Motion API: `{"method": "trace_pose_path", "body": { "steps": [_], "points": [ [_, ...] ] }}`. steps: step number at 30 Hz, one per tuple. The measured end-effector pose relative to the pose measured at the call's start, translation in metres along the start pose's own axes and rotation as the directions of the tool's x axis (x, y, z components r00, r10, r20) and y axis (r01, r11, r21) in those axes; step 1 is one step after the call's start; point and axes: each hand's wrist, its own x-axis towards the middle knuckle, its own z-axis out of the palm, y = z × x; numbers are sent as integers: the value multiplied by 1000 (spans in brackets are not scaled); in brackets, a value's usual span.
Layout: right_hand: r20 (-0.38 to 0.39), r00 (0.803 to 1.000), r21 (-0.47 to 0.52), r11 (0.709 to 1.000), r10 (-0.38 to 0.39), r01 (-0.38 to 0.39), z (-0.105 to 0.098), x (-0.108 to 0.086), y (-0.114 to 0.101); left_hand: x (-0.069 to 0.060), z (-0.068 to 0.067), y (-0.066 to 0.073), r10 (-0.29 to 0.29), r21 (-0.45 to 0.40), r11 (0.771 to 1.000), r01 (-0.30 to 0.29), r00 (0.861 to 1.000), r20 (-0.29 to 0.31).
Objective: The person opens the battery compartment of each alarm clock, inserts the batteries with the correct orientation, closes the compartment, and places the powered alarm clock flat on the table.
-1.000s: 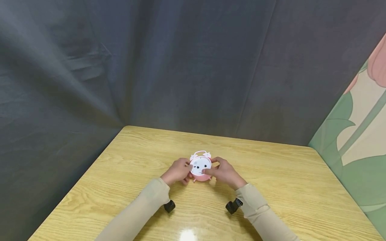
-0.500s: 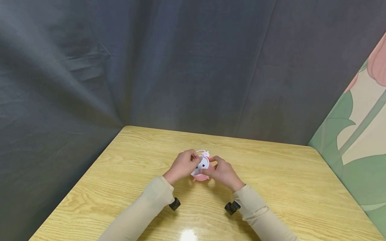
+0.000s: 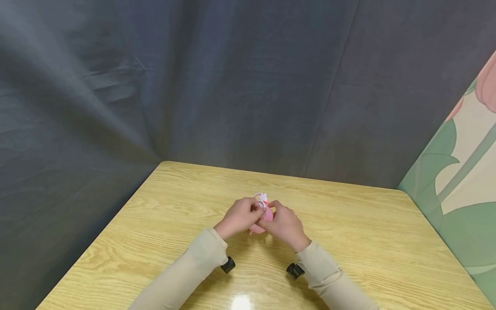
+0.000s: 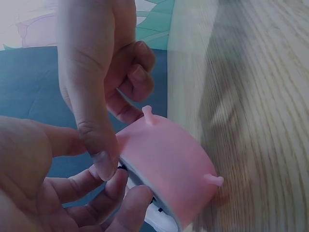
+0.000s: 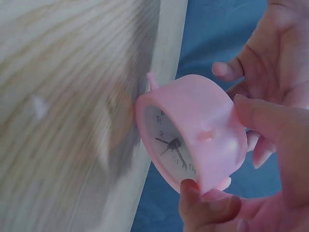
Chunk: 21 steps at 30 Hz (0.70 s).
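Note:
A pink alarm clock (image 3: pixel 268 215) with white bells is held between both hands just over the table. My right hand (image 3: pixel 286 224) grips its round body, thumb on the back rim and a fingertip on the front rim, as the right wrist view shows. Across the back, my left hand (image 3: pixel 240 216) has its fingers curled at a small black knob (image 4: pixel 122 167); the exact pinch is partly hidden by the right thumb. The dial (image 5: pixel 163 133) with its dark clock hands shows in the right wrist view. Two stubby feet stick out under the clock (image 4: pixel 166 157) in the left wrist view.
The wood-grain table (image 3: pixel 186 198) extends around the hands. Behind it and at the left hangs a dark grey curtain (image 3: pixel 248 99). A flower-patterned panel (image 3: pixel 465 198) stands at the right. Black cameras (image 3: pixel 228 265) are worn on the wrists.
My left hand has moved from the clock's left edge to across its back. The clock has turned, so more of its pink side now shows. The right hand has kept hold.

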Motion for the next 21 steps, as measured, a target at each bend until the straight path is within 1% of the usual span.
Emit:
{"method": "trace_pose_path", "body": {
  "steps": [6,11,15,18,19,21],
  "points": [
    [-46,999,-65,998,-25,22,2,-3,-5,-1,0,-3,-4,18,1000,4,1000,-13],
    [-77,996,-89,996,-36,29,5,-5,-8,-2,0,-4,-12,10,1000,12,1000,-21],
    [-110,992,-115,992,-57,44,7,-7,-11,-4,-1,-4,-18,-20,1000,17,1000,-13],
    [-136,987,-138,988,-88,69,7,-7,-13,-4,-1,-3,-10,-41,999,9,1000,-7],
    [-142,985,-142,987,-97,76,7,-7,-13,-4,-2,-3,-7,-42,999,6,1000,-7],
    [-140,984,-142,985,-113,93,7,-6,-13,-4,-2,-4,-8,-68,998,8,1000,6]
  ]
}}
